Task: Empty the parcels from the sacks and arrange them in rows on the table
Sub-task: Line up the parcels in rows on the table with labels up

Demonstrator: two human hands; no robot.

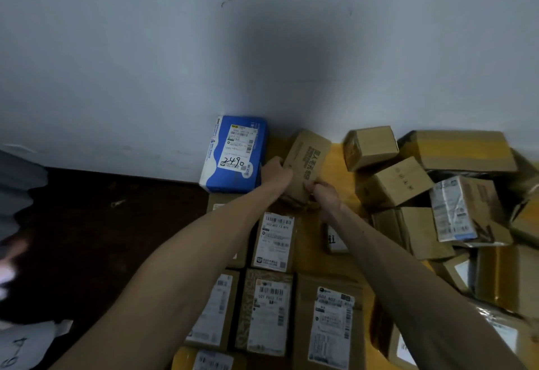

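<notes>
A brown cardboard parcel point(309, 157) with dark printed characters is tilted above the far part of the yellow table point(339, 162). My left hand point(275, 170) grips its left edge and my right hand point(322, 194) grips its near corner. Just left of it a blue and white parcel point(233, 154) marked 2490 leans against the wall. Labelled parcels lie side by side in rows under my forearms, among them one with a white label point(275, 241) and another nearer me point(331, 326).
A loose heap of brown boxes point(402, 180) and taped parcels point(463, 209) fills the table's right side. The grey wall point(262, 49) stands right behind the table. Dark floor point(102, 224) lies to the left, with a pale sack point(26, 343) at the lower left.
</notes>
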